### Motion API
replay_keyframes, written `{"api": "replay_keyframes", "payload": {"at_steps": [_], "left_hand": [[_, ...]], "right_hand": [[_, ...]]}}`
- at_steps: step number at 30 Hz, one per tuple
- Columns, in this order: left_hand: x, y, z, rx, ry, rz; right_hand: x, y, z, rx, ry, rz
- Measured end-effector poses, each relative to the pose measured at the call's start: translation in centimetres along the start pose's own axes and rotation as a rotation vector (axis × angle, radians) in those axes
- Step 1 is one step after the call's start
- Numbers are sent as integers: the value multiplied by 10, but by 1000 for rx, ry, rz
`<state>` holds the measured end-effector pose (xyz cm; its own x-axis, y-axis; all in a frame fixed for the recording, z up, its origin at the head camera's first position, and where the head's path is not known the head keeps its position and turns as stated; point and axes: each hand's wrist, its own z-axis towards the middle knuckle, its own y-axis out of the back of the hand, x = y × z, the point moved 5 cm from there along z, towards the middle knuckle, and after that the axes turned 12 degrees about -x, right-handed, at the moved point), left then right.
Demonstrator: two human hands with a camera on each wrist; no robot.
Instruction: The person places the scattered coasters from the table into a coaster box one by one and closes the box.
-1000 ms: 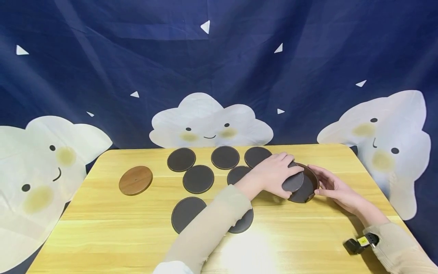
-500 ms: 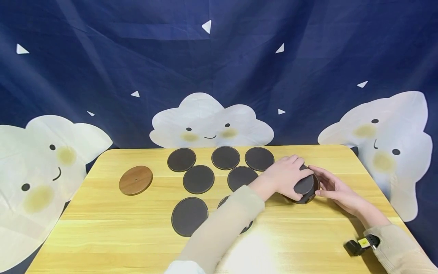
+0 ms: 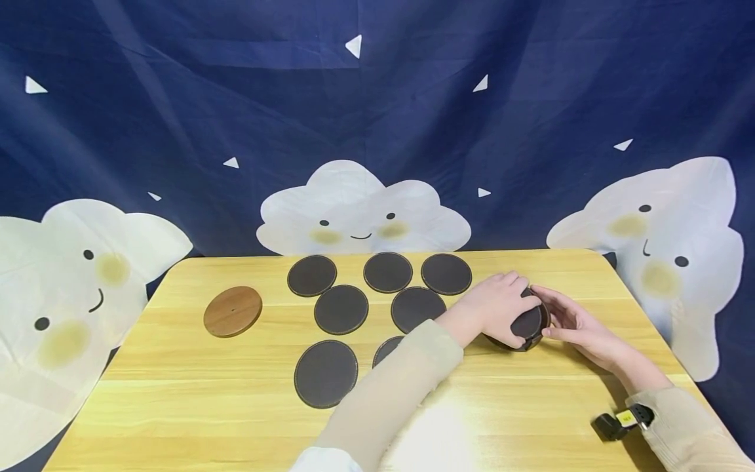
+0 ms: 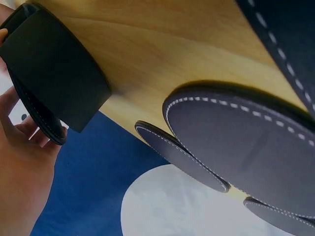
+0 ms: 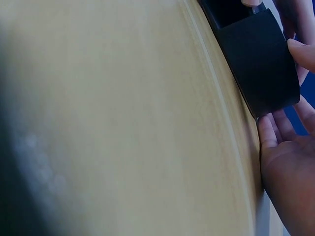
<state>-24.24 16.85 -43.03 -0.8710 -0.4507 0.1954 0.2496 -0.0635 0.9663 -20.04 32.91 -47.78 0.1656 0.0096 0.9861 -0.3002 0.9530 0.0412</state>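
In the head view, my left hand (image 3: 500, 308) pinches a round black coaster (image 3: 527, 322) by its edge over the mouth of a dark round coaster holder (image 3: 546, 321). The left wrist view shows that coaster (image 4: 37, 110) tilted at the opening of the holder (image 4: 59, 69). My right hand (image 3: 575, 328) grips the holder's right side between thumb and fingers. In the right wrist view, the holder (image 5: 261, 64) stands on the table, my right hand (image 5: 290, 162) around it. The holder's inside is mostly hidden by my left hand and the coaster.
Several black stitched coasters lie flat left of the holder, among them a front coaster (image 3: 326, 373) and a back coaster (image 3: 446, 274). My left sleeve partly covers another coaster (image 3: 386, 349). A round wooden disc (image 3: 232, 311) lies at the table's (image 3: 177, 393) left.
My left hand has moved right, carrying the coaster from the holder's left side to over its opening. My right hand has stayed on the holder.
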Motion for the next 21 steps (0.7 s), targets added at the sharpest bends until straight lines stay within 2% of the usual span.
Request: {"api": "replay_keyframes", "payload": {"at_steps": [15,21], "left_hand": [[-2,-9,-4,-23,-12,-19],[-3,-8,-5,4,-3,-10]], "right_hand": [[0,-1,0,0,12,0],[-2,1,-1,-1,8,-23]]}}
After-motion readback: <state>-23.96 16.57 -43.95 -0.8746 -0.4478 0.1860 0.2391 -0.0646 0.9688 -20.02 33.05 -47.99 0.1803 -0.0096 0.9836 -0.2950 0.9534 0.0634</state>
